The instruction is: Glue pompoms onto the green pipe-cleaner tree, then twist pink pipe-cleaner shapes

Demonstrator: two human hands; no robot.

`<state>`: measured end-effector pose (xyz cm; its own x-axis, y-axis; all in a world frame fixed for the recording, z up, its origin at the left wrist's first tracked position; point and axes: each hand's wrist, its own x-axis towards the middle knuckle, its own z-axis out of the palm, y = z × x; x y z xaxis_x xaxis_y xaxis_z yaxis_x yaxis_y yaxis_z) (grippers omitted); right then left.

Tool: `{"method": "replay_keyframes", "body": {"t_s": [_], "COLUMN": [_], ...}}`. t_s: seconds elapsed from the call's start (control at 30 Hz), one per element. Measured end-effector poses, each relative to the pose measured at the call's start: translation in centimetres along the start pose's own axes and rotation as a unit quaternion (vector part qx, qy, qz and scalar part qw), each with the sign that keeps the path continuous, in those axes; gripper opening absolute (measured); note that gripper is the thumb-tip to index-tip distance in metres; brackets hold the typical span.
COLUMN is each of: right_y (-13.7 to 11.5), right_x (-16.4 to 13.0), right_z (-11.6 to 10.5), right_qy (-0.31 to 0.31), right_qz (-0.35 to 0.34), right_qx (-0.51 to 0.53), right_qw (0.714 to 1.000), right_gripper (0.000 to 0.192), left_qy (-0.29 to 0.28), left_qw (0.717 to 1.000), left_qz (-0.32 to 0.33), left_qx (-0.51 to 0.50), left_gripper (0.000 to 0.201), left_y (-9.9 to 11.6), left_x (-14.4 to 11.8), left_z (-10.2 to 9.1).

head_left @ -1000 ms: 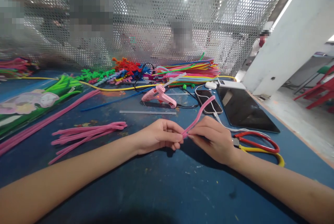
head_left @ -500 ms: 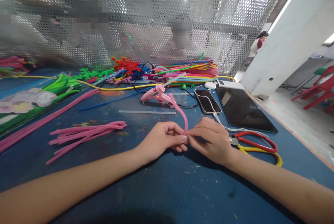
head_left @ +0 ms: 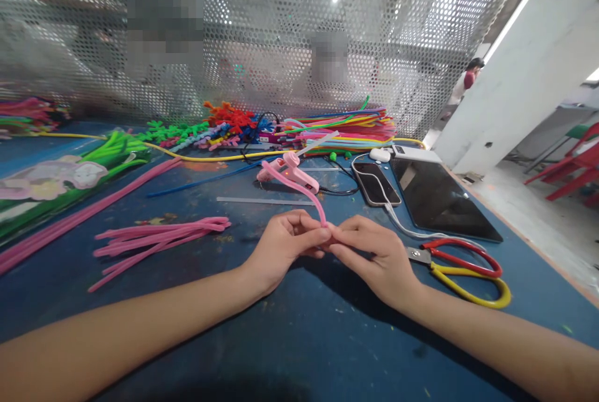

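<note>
A pink pipe cleaner curves up and left from my fingertips, its far part crossing in front of the pink glue gun. My left hand pinches its near end between thumb and forefinger. Against those fingers, my right hand closes its thumb and forefinger on the same end, which the fingertips mostly hide. A bundle of bent pink pipe cleaners lies left of my left hand. Scissors with one red and one yellow handle lie just right of my right hand.
A phone with a white cable and a black tablet lie at right. Behind them are a pile of coloured pipe cleaners and a perforated metal screen. Left are long pink pipe cleaners and a green pack.
The pipe cleaner's free end has swung left, from the front of the glue gun across to its left side. Both hands have drawn closer together at the held end. The view has shifted slightly.
</note>
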<state>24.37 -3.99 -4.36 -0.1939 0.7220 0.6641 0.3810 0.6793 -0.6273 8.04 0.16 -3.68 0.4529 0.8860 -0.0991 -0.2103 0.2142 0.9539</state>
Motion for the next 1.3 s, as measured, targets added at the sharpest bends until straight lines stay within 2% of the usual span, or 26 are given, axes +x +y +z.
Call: {"method": "replay_keyframes", "body": {"t_s": [0.13, 0.23, 0.4, 0.53, 0.7, 0.8, 0.93, 1.03, 1.2, 1.3], "right_y": [-0.3, -0.4, -0.3, -0.2, -0.2, 0.1, 0.2, 0.0, 0.2, 0.5], "right_x": [-0.2, -0.2, -0.1, 0.3, 0.6, 0.5, 0.3, 0.4, 0.6, 0.8], "right_z": [0.4, 0.6, 0.7, 0.6, 0.4, 0.5, 0.4, 0.2, 0.0, 0.0], "right_qy": [0.001, 0.004, 0.003, 0.0, 0.004, -0.018, -0.087, -0.103, -0.076, -0.06], "right_qz": [0.078, 0.125, 0.227, 0.296, 0.333, 0.349, 0.353, 0.352, 0.388, 0.413], "right_qx": [0.087, 0.145, 0.226, 0.256, 0.245, 0.262, 0.299, 0.315, 0.356, 0.383], "right_qw": [0.993, 0.981, 0.947, 0.92, 0.91, 0.9, 0.882, 0.875, 0.847, 0.824], "right_gripper": [0.021, 0.019, 0.009, 0.012, 0.017, 0.023, 0.023, 0.022, 0.021, 0.018], "left_qy": [0.019, 0.005, -0.024, -0.037, -0.038, -0.045, -0.123, -0.157, -0.081, -0.073], "left_qw": [0.998, 0.996, 0.996, 0.996, 0.991, 0.993, 0.991, 0.987, 0.995, 0.995], "left_qz": [0.062, 0.085, 0.082, 0.079, 0.094, 0.083, 0.026, 0.0, 0.042, 0.05], "left_qx": [0.013, 0.031, 0.031, 0.034, 0.09, 0.077, 0.036, 0.036, 0.044, 0.04], "left_gripper": [0.029, 0.024, 0.017, 0.012, 0.013, 0.015, 0.014, 0.013, 0.016, 0.015], "left_y": [0.1, 0.2, 0.2, 0.1, 0.1, 0.1, 0.2, 0.4, 0.5, 0.4], "left_x": [0.0, 0.1, 0.2, 0.4, 0.6, 0.8, 0.9, 1.0, 1.0, 1.2], "left_z": [0.1, 0.1, 0.1, -0.1, -0.3, -0.4, -0.7, -0.8, -0.5, -0.4]}}
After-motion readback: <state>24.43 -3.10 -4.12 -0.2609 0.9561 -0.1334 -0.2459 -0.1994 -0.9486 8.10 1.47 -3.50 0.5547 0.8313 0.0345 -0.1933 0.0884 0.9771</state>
